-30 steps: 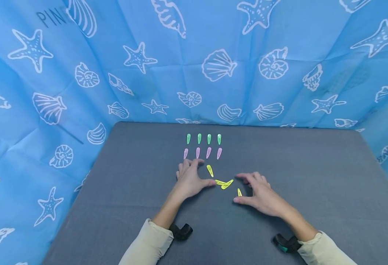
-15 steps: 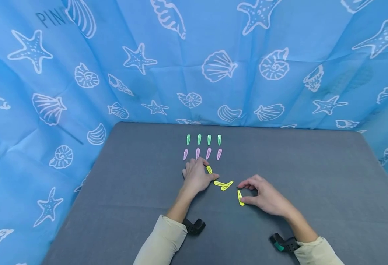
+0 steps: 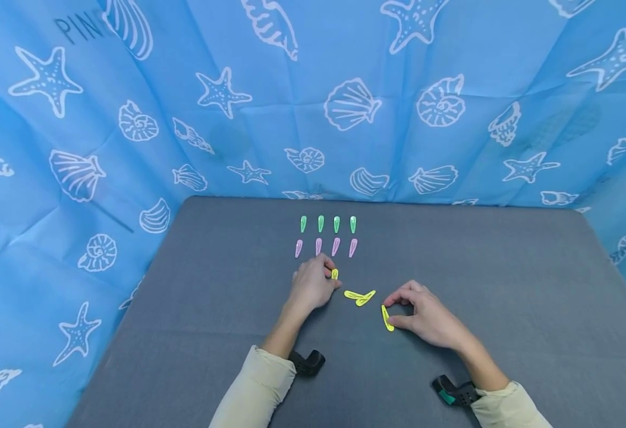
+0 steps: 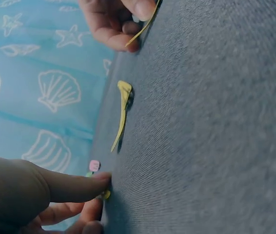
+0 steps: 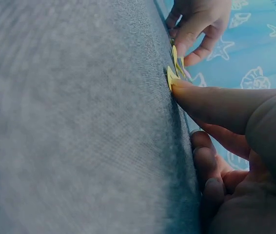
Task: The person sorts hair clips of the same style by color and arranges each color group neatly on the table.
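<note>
My left hand [image 3: 313, 284] pinches a yellow snap hair clip [image 3: 334, 274] between thumb and fingers, just below the pink row. Its thumb partly covers that clip in the left wrist view. To the right, my right hand [image 3: 425, 315] holds another yellow hair clip [image 3: 387, 318] at its edges, thumb at the near end and forefinger at the far end. Between the hands lie two crossed yellow hair clips [image 3: 359, 297], touching each other. In the right wrist view the right thumb [image 5: 211, 102] presses against the yellow clip [image 5: 171, 78].
Behind the hands lie a row of several pink hair clips [image 3: 336, 246] and, farther back, a row of several green ones [image 3: 336, 224]. All rest on a grey cloth-covered table [image 3: 478, 255]. A blue seashell-print curtain [image 3: 270, 131] hangs along the back and sides.
The left hand has moved right and pinched the upper yellow clip, turning it more upright. The right fingers have closed in on the right-hand yellow clip. The crossed pair looks unchanged.
</note>
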`<state>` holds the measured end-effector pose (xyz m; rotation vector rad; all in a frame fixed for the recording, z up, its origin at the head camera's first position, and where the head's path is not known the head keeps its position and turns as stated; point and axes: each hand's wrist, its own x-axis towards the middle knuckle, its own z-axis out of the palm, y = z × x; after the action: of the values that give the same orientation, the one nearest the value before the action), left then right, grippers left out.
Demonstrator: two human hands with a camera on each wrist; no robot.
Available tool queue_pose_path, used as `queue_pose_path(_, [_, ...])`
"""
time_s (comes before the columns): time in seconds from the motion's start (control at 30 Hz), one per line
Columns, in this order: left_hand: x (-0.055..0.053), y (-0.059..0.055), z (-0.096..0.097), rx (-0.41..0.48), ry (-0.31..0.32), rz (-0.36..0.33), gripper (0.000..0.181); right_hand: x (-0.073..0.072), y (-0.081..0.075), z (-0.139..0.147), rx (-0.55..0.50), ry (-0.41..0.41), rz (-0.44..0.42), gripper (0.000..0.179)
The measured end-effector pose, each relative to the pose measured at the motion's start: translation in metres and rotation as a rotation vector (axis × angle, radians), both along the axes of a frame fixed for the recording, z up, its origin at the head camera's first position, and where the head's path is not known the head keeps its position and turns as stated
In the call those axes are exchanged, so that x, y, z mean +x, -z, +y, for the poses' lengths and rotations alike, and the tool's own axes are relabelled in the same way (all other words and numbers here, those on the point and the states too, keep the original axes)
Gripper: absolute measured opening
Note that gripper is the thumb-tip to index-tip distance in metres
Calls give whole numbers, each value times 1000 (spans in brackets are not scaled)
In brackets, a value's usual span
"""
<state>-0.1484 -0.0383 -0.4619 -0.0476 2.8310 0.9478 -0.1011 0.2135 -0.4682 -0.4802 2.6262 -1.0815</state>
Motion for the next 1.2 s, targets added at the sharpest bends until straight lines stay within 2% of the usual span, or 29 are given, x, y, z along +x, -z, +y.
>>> queue_pose_path(0.13, [0,0,-3,40,-7,-12,18,0,-1,0,-6,2,-8,21])
queue_pose_path(0.3, [-2,2,-14,118,55,0,5,0,0,-1,-13,0,-20,21])
queue_pose_path(0.4, [-5,0,-27,241,101,5,6,0,1,-1,-8,4,-15,20])
queue_pose_path(0.5, [-10,-2,-42,398,117,-38,11,-1,1,-2,1,8,-11,20])
queue_pose_path(0.57, [-12,-4,-52,488,105,-86,12,-1,0,-2,3,10,-13,20])
queue_pose_path(0.63, [-14,-5,-61,539,87,-120,13,-1,0,-1,3,11,-15,20])
queue_pose_path(0.7, [-15,-7,-69,532,76,-115,13,-1,0,-1,0,11,-16,20])
queue_pose_path(0.87, [-13,-9,-87,417,20,-40,11,0,1,-2,-6,14,-9,21])
queue_pose_path(1.03, [-13,-10,-103,385,-49,-53,13,0,2,-2,-3,23,5,21])
queue_pose_path(1.2, [-14,-8,-116,370,-59,-67,22,0,2,-3,5,24,6,21])
